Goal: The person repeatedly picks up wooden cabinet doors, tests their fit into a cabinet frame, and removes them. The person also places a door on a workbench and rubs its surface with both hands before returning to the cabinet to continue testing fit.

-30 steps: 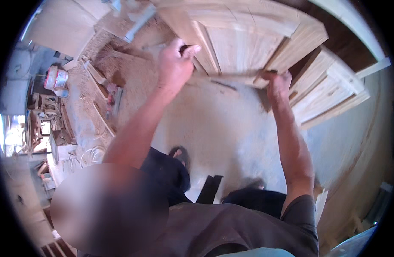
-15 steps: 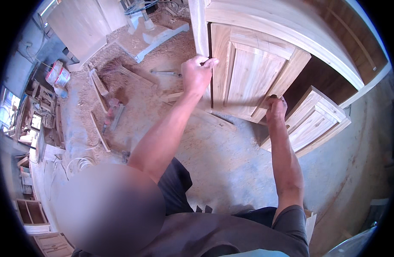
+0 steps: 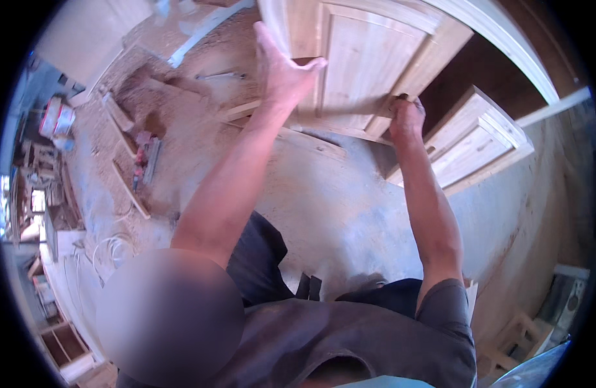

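A pale wooden cabinet door (image 3: 372, 68) with a raised panel hangs at the front of a wooden cabinet (image 3: 528, 71). My left hand (image 3: 288, 76) is by the door's left side and the cabinet's upright, thumb and fingers spread. Whether it touches the wood I cannot tell. On the door's lower right edge, my right hand (image 3: 408, 116) is closed with its fingers curled round the wood. Just right of that hand a second panelled door (image 3: 473, 152) stands swung outward. Between the two doors the cabinet's dark inside shows.
Sawdust and wood strips (image 3: 130, 187) lie on the floor at the left, with a red tool (image 3: 140, 160) among them. A white bucket (image 3: 57, 118) stands farther left, and a coiled cable (image 3: 113, 249) lies nearer. A wooden frame piece (image 3: 521, 343) is at the lower right.
My left hand has opened from closed fingers to a spread thumb and fingers. My right hand keeps its hold on the door. The whole view has shifted, so the cabinet sits higher.
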A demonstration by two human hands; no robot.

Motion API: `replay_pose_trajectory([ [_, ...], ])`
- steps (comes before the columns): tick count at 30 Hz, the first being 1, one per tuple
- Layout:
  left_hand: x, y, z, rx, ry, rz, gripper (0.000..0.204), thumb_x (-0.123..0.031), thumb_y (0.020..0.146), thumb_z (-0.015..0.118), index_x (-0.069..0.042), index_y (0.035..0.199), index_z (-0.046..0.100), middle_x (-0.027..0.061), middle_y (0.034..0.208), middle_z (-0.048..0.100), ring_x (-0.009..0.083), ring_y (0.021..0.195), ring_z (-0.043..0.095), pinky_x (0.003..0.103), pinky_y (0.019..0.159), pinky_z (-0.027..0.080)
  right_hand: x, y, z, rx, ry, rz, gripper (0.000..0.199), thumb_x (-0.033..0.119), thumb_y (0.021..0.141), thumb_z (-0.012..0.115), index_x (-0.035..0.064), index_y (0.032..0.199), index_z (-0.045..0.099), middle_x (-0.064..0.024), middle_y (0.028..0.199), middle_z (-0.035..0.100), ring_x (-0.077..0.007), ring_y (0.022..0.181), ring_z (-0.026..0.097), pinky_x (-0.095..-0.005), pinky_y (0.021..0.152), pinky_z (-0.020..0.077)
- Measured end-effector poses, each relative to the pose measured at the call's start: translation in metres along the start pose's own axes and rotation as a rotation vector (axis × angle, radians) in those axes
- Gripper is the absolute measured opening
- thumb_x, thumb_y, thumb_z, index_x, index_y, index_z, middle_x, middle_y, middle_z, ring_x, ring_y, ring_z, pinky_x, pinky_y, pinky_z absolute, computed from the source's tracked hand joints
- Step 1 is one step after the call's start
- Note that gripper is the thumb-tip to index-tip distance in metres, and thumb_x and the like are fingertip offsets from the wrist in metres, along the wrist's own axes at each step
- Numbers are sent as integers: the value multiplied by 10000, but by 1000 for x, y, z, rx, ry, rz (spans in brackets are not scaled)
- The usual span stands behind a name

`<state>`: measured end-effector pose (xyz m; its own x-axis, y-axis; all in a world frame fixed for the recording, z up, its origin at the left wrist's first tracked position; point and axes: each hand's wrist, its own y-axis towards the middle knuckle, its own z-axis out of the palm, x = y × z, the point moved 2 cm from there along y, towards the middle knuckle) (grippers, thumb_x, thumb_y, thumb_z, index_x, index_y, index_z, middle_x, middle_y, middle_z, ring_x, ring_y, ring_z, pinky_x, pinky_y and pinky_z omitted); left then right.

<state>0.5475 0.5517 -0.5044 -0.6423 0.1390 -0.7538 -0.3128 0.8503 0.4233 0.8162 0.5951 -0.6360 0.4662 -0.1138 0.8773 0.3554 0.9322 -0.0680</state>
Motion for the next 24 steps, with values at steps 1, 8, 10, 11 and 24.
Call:
replay_pose_trajectory([
  [1, 0, 0, 1, -8, 19, -13, 1314, -272, 746, 894, 100, 1568, -61, 330, 1627, 146, 420, 1518, 232, 442, 1280, 197, 2, -4, 5, -19, -24, 11, 342, -170, 671, 542, 0, 932, 683, -39, 822, 648, -157, 663, 571, -279, 597, 438],
  [8, 11, 1, 9, -5, -64, 25, 1272, -205, 768, 832, 109, 1556, -116, 360, 1622, 106, 431, 1520, 212, 457, 1265, 203, 4, -5, 16, -91, 97, 24, 330, -219, 634, 544, -8, 859, 660, -60, 799, 654, -164, 634, 559, -295, 567, 423],
  [10, 12, 0, 11, -45, -104, 77, 1220, -168, 744, 808, 119, 1548, -65, 360, 1580, 185, 433, 1481, 274, 472, 1231, 252, 10, -8, 19, -120, 85, 2, 321, -216, 642, 538, -9, 855, 661, -62, 790, 650, -166, 632, 559, -297, 561, 423],
  [11, 11, 0, 12, -52, -102, 94, 1179, -164, 731, 808, 122, 1531, -11, 353, 1545, 226, 429, 1454, 304, 470, 1218, 268, 10, -10, 18, -135, 77, -3, 317, -214, 647, 535, -10, 853, 662, -63, 785, 648, -168, 631, 558, -298, 558, 423],
  [24, 17, 9, 34, -305, -71, 300, 1216, -198, 619, 823, 96, 1560, 113, 303, 1574, 229, 412, 1497, 203, 433, 1258, 180, 23, -7, 15, 29, -304, 60, 219, -100, 714, 606, -5, 910, 629, -58, 842, 625, -170, 755, 565, -295, 678, 439],
])
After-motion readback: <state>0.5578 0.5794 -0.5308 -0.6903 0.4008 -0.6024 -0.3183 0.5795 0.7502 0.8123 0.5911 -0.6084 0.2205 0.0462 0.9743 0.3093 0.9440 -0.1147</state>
